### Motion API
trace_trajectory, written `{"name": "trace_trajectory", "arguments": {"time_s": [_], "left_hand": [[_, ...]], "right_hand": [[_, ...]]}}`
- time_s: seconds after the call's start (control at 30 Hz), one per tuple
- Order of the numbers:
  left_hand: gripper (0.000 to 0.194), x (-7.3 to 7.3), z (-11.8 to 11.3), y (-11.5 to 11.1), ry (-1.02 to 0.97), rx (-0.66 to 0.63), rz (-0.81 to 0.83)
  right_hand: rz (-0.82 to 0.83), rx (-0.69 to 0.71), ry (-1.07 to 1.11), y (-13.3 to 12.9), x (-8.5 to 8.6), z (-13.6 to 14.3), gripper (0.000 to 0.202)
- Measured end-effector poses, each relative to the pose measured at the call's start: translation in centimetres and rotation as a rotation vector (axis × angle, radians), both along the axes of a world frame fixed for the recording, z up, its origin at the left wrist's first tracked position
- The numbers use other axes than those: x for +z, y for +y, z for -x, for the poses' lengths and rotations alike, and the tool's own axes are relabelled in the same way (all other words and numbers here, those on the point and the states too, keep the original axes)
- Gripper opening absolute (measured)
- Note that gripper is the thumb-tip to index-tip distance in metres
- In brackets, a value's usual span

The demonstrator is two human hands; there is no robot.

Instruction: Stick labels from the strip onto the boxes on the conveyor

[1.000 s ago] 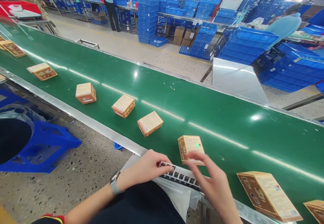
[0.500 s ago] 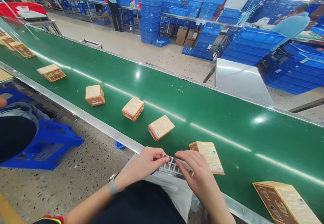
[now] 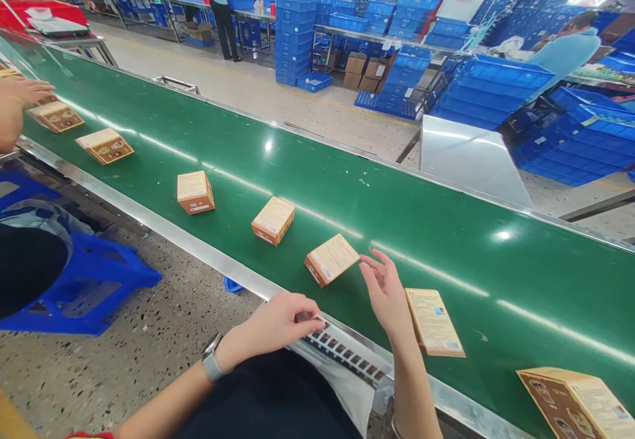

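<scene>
My left hand, wearing a grey-banded watch, is closed on the left end of a white strip with a row of dark squares. The strip lies over the belt's near metal edge, close to my body. My right hand reaches over the green conveyor belt with its fingers apart. Its fingertips are at the right corner of a tan and brown carton; whether they touch it I cannot tell. Another carton lies just right of my right wrist.
More cartons, such as one and another, are spaced along the belt. A co-worker's hand is over the belt at far left, above a blue stool. Blue crates stand stacked beyond the belt.
My right hand has left the strip and moved up and forward over the belt. The cartons have shifted rightward. A co-worker's hand has come in at far left.
</scene>
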State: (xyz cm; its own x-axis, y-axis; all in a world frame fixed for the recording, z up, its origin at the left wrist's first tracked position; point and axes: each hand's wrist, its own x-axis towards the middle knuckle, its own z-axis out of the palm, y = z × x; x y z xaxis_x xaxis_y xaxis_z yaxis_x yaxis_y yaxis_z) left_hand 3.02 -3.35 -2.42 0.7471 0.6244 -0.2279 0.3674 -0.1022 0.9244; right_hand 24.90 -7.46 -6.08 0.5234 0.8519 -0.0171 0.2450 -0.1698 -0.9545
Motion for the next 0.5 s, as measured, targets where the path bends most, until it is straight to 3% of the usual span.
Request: {"name": "trace_trajectory", "arguments": {"time_s": [0.1,0.23,0.33,0.5], "left_hand": [[0.008,-0.3,0.0,0.1,-0.052,-0.127,-0.207],[0.008,-1.5,-0.7,0.8,0.003,-0.244,-0.587],[0.008,-2.6,-1.2,1.3,0.062,-0.3,-0.649],[0.011,-3.9,-1.9,1.3,0.004,-0.346,-0.678]], "right_hand": [[-0.044,0.035,0.176,3.0,-1.7,-0.7,0.067],[-0.085,0.049,0.236,4.7,-2.0,-1.1,0.062],[-0.099,-0.007,0.28,4.5,-1.7,-0.9,0.049],[-0.138,-0.202,0.357,3.4,-2.0,0.7,0.045]]}}
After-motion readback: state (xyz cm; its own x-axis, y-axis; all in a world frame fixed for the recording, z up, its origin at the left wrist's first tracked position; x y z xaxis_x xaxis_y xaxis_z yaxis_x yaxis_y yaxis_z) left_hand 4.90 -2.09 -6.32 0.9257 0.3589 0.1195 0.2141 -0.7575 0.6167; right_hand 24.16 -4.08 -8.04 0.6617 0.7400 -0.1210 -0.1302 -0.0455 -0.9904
